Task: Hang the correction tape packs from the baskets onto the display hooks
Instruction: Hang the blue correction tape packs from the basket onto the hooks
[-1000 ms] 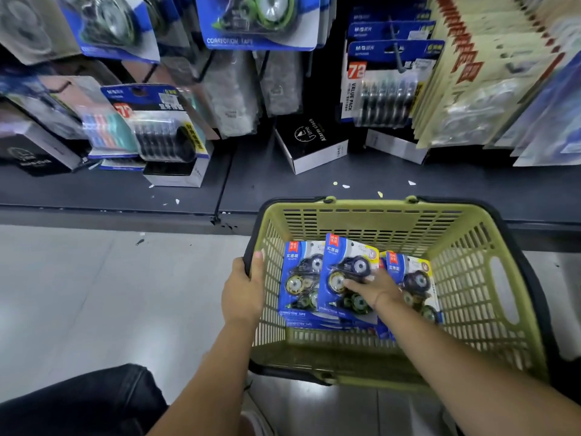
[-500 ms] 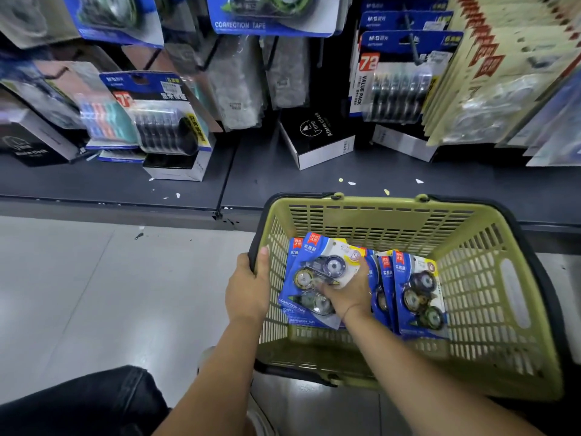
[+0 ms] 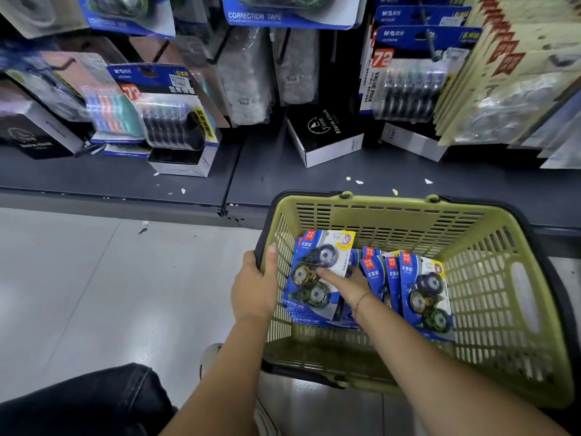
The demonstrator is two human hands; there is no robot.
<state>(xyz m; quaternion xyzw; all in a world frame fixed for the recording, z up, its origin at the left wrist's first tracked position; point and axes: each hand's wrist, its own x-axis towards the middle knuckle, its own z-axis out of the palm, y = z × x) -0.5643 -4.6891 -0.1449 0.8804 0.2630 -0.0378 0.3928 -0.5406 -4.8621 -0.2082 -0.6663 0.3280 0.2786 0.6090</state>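
Note:
A green plastic basket (image 3: 490, 278) stands on the floor before a low dark shelf. Several blue correction tape packs lie and lean inside it. My right hand (image 3: 349, 283) pinches the leftmost correction tape pack (image 3: 314, 275), thumb across its front, fingers hidden behind it, tilting it up against the basket's left wall. More correction tape packs (image 3: 421, 287) stand to its right. My left hand (image 3: 254, 287) grips the basket's left rim, thumb over the edge. Hanging correction tape packs (image 3: 283, 14) show at the top on display hooks.
The dark shelf (image 3: 119, 177) holds alarm clock boxes (image 3: 327, 136) and leaning tape value packs (image 3: 169, 111). Dense hanging packs (image 3: 509, 77) crowd the upper right. Pale tiled floor (image 3: 94, 294) lies left of the basket; my dark-trousered knee (image 3: 78, 401) is at bottom left.
My right hand moved from the middle pack to the left of the basket and lifted one pack up from the pile. The left hand stayed on the rim.

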